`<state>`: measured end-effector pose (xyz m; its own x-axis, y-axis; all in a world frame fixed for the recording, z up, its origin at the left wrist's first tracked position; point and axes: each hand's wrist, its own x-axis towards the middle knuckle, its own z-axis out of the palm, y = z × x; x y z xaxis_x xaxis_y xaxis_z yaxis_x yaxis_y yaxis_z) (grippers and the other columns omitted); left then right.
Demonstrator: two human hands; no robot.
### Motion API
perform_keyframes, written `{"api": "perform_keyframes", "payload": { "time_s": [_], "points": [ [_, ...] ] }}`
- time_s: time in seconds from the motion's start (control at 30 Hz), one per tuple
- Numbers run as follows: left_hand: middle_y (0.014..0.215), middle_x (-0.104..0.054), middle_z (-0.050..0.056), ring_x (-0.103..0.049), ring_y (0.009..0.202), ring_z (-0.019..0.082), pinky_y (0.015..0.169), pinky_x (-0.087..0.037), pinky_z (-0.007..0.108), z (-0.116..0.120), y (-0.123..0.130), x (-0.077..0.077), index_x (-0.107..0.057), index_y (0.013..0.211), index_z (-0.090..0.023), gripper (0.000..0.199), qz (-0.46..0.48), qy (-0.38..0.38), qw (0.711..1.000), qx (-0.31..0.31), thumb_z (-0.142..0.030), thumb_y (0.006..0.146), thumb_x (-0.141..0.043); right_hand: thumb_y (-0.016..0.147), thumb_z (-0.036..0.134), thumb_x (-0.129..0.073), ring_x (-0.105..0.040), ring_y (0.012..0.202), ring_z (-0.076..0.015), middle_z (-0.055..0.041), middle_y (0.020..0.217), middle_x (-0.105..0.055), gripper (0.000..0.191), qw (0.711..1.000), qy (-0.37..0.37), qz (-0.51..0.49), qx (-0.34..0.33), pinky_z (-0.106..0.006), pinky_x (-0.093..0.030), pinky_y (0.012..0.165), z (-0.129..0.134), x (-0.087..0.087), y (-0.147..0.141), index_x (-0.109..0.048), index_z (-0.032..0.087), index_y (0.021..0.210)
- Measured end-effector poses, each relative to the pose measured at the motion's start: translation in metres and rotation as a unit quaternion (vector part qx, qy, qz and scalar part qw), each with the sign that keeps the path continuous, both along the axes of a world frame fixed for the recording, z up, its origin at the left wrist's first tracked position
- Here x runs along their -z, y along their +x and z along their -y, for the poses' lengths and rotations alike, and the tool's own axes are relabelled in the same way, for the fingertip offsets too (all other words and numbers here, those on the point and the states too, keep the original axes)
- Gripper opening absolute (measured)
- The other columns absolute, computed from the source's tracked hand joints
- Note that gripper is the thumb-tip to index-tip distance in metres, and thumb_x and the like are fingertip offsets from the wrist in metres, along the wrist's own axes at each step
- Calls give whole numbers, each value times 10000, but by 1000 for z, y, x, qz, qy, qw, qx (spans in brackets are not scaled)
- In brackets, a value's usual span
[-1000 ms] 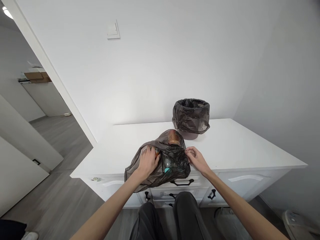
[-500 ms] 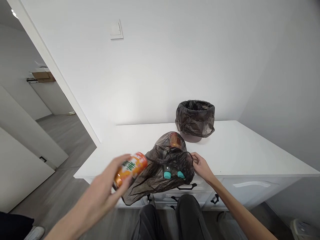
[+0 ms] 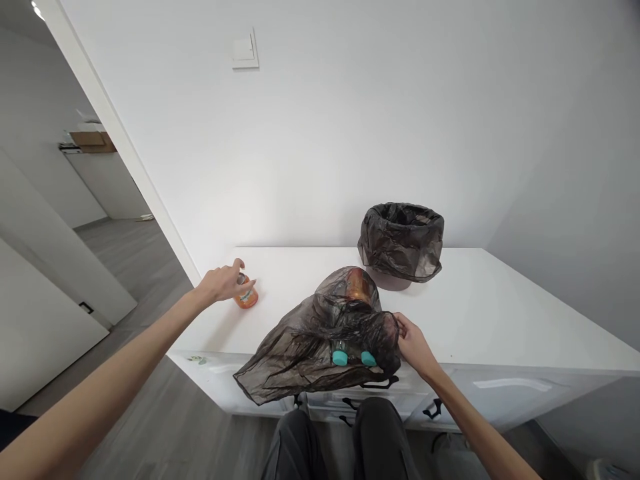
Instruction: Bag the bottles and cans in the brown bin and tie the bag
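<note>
An orange can (image 3: 246, 298) stands on the white countertop at the left. My left hand (image 3: 225, 280) is at its top, thumb and fingers spread apart around it; whether they touch the can is unclear. A dark, see-through plastic bag (image 3: 300, 347) lies at the counter's front edge and hangs over it. Inside the bag show an orange can (image 3: 359, 285) and two teal caps (image 3: 340, 358). My right hand (image 3: 411, 339) pinches the bag's right side.
Behind the bag stands a bin (image 3: 400, 243) lined with a dark bag, close to the wall. Drawers with black handles (image 3: 380, 383) are below the counter (image 3: 500, 300). My knees are under its front edge. A doorway opens at the left.
My left hand has carried the orange can away from the bag to the counter's left part, where the can now stands, and its fingers have spread. My right hand still holds the bag.
</note>
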<state>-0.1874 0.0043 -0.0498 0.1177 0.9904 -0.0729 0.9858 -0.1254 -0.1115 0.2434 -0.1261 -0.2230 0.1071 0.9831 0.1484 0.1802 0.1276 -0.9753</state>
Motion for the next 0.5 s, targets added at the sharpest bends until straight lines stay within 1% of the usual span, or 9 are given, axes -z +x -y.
{"api": "perform_keyframes", "payload": {
  "time_s": [0.07, 0.13, 0.2, 0.27, 0.33, 0.4, 0.43, 0.47, 0.5],
  "points": [
    [1113, -744, 177, -700, 997, 355, 819, -477, 397, -16, -5, 9, -453, 1333, -161, 692, -14, 1, 1000, -4, -691, 893, -397, 805, 435, -658, -648, 833, -221, -76, 894, -718, 279, 1000, -4, -2, 4, -320, -520, 773, 1, -2, -1, -609, 187, 924],
    [1136, -737, 183, -697, 1007, 365, 832, -475, 410, -25, -7, 17, -449, 1354, -159, 696, -21, 2, 1000, -4, -692, 914, -367, 796, 415, -658, -647, 836, -220, -70, 883, -710, 264, 1000, -10, -2, 5, -318, -518, 780, 1, -3, -1, -607, 187, 918],
    [1190, -716, 194, -691, 1016, 372, 855, -475, 433, -27, -8, 22, -419, 1404, -147, 722, -17, 14, 1000, -2, -688, 932, -347, 793, 406, -653, -644, 830, -219, -64, 869, -700, 257, 1000, -14, -1, 6, -319, -517, 782, 1, -3, -1, -610, 186, 918],
    [1296, -657, 221, -660, 1087, 385, 911, -463, 466, -19, -7, 22, -385, 1450, -128, 745, -9, 68, 998, 6, -675, 946, -344, 796, 407, -647, -646, 834, -222, -64, 863, -695, 257, 1000, -13, -1, 8, -324, -518, 789, 1, -1, -1, -615, 184, 920],
    [1407, -565, 248, -595, 1202, 395, 987, -436, 492, 1, 0, 18, -396, 1452, -107, 714, 8, 167, 986, 29, -626, 963, -365, 802, 417, -647, -650, 845, -228, -68, 862, -696, 266, 1000, -10, -1, 9, -330, -521, 796, 0, 2, -1, -619, 184, 926],
    [1416, -539, 241, -559, 1246, 376, 1024, -428, 490, 35, 15, 10, -464, 1390, -110, 592, 49, 255, 963, 65, -532, 980, -392, 817, 437, -649, -658, 862, -235, -76, 878, -705, 281, 1000, -9, -2, 8, -333, -523, 802, 0, 4, -1, -622, 184, 938],
    [1359, -573, 221, -583, 1204, 348, 1009, -448, 474, 57, 26, 8, -509, 1334, -131, 505, 82, 276, 954, 83, -481, 985, -404, 827, 446, -648, -660, 864, -235, -79, 886, -709, 287, 1000, -7, -2, 7, -332, -524, 802, 0, 4, -1, -623, 185, 942],
    [1255, -628, 186, -618, 1125, 316, 981, -472, 461, 80, 39, 6, -543, 1275, -164, 419, 115, 272, 950, 104, -436, 988, -405, 834, 455, -646, -660, 859, -233, -81, 892, -714, 291, 1000, -5, -1, 6, -331, -524, 799, 1, 5, -1, -622, 186, 944],
    [1135, -669, 144, -644, 1039, 286, 943, -496, 439, 103, 54, 6, -568, 1214, -198, 352, 139, 247, 950, 130, -411, 989, -403, 839, 462, -645, -659, 855, -231, -82, 897, -718, 295, 1000, -3, 0, 5, -329, -524, 796, 1, 6, -1, -622, 188, 947]
  ]
}}
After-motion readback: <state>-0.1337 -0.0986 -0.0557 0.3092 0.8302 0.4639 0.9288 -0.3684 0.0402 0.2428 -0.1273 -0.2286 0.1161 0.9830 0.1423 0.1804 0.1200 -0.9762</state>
